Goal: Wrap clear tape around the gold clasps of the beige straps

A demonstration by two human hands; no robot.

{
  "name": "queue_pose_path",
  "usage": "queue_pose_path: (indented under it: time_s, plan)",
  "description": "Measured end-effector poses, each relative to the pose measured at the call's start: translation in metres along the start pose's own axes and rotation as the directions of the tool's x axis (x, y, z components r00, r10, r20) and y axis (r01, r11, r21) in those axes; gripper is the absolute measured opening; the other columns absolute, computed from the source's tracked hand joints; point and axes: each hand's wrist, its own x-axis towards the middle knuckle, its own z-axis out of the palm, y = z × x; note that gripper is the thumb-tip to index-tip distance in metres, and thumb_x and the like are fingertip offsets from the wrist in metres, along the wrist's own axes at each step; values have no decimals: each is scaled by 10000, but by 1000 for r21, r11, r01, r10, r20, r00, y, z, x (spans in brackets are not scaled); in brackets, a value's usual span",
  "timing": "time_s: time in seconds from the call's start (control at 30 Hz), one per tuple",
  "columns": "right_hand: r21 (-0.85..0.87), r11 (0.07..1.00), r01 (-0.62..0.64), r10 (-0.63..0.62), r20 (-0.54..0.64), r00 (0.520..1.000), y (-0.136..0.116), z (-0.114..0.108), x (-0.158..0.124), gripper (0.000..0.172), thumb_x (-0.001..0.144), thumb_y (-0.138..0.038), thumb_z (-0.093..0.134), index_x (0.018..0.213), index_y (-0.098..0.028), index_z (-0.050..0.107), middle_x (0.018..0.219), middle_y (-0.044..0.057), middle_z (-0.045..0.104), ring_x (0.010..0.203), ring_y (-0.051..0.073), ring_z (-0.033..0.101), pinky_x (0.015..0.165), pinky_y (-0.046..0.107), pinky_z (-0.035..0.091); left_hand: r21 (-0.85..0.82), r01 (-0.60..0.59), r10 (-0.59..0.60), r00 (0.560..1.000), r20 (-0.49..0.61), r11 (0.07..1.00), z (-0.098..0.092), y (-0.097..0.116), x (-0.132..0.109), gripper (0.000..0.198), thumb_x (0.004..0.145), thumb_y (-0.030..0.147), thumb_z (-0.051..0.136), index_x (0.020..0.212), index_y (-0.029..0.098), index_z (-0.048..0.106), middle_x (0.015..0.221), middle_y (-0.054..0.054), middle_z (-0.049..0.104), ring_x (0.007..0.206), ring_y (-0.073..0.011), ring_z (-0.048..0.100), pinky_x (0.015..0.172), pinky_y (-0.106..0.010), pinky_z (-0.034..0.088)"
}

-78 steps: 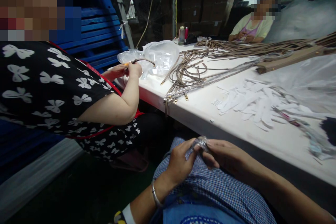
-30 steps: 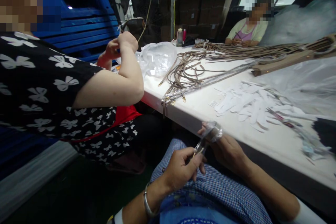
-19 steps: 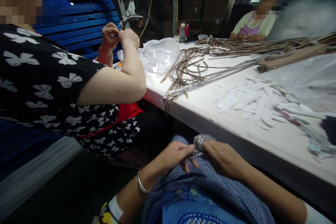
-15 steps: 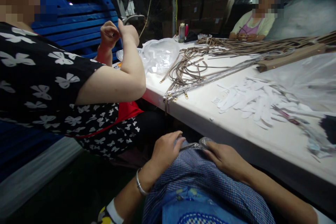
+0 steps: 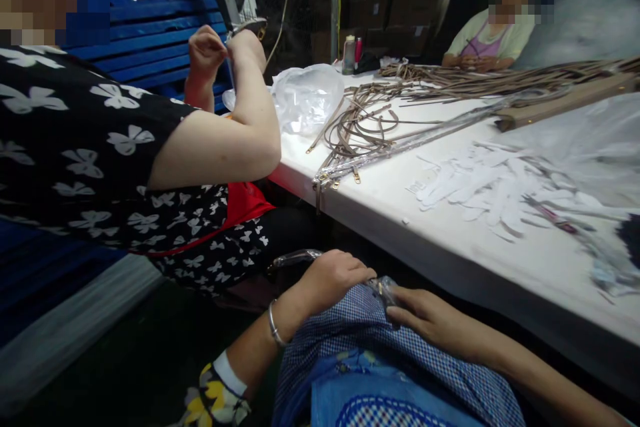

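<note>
Over my lap, on a blue checked apron, both my hands work on a strap wrapped in clear plastic. My left hand is closed over it, fingers together, and one dark, shiny end sticks out to the left past the wrist. In my right hand, thumb and fingers pinch the bunched plastic end, where a small gold-coloured metal piece shows. The stretch of strap under my left palm is hidden.
The white table runs ahead and right, bearing brown straps with gold clasps, white strips, plastic film and a clear bag. A co-worker sits close at left, hands raised; another person sits across. Blue pallets stand behind.
My left hand has moved right, toward my right hand, and turned palm down. The wrapped strap now sticks out to its left, and the gold piece shows by my right fingers.
</note>
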Motion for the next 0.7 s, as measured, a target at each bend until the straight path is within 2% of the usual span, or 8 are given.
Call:
queue_pose_path:
  time_s: [0.1, 0.17, 0.23, 0.3, 0.37, 0.47, 0.57, 0.7]
  plan:
    - [11, 1000, -14, 15, -16, 1000, -4, 5, -4, 307, 954, -448, 465, 893, -188, 616, 806, 21, 579, 734, 178, 502, 716, 297, 411, -92, -33, 42, 995, 94, 995, -16, -6, 6, 202, 953, 255, 521, 1072, 227, 681, 941, -25, 729, 881, -172, 661, 809, -277, 463]
    - [156, 987, -31, 26, 34, 999, -9, 7, -8, 331, 955, -453, 461, 846, -176, 605, 757, 10, 533, 701, 164, 478, 670, 280, 396, -262, -12, 58, 984, 166, 965, -27, -9, 10, 219, 957, 299, 517, 1066, 233, 695, 963, -21, 738, 900, -162, 673, 814, -244, 465]
    - [362, 931, -46, 4, 116, 993, -15, 6, -12, 361, 961, -451, 448, 800, -160, 588, 730, 9, 506, 682, 151, 465, 649, 271, 379, -450, 21, 75, 978, 194, 893, -36, -12, 13, 255, 966, 326, 495, 1086, 218, 692, 996, -25, 740, 918, -146, 679, 822, -215, 470]
    - [533, 844, -60, -33, 162, 986, -20, 3, -16, 359, 966, -431, 444, 820, -141, 596, 708, 12, 503, 664, 141, 458, 637, 268, 358, -543, 9, 61, 992, 112, 840, -42, -13, 15, 284, 970, 337, 481, 1117, 198, 681, 1039, -40, 735, 968, -148, 671, 899, -236, 460]
    - [642, 765, -55, -52, 147, 988, -23, 0, -20, 335, 965, -402, 454, 929, -117, 624, 685, 13, 500, 634, 130, 438, 619, 265, 334, -535, -50, 30, 998, -46, 843, -41, -12, 17, 311, 948, 359, 520, 1180, 198, 652, 1134, -58, 707, 1069, -176, 637, 1025, -310, 400]
    - [756, 653, -37, -56, 97, 994, -23, -4, -23, 355, 953, -382, 478, 1079, -87, 631, 672, 6, 471, 593, 112, 387, 598, 261, 324, -473, -143, 34, 972, -231, 869, -27, -8, 17, 440, 882, 399, 621, 1287, 231, 580, 1248, -72, 651, 1168, -212, 581, 1114, -396, 311]
    - [822, 568, -25, -62, 74, 995, -23, -6, -24, 384, 943, -401, 506, 1107, -83, 646, 673, 4, 453, 579, 100, 359, 597, 255, 339, -502, -140, -42, 942, -334, 854, -2, -2, 18, 385, 930, 313, 562, 1306, 230, 567, 1199, -78, 669, 1106, -187, 606, 1031, -349, 409]
    - [867, 483, 120, -99, -82, 992, -26, -12, -24, 476, 860, -493, 621, 1163, -127, 652, 712, 7, 476, 608, 107, 402, 651, 264, 417, -667, -12, -315, 875, -367, 745, 26, 12, 24, 340, 968, 286, 485, 1272, 186, 601, 1055, -90, 693, 967, -174, 630, 872, -286, 483]
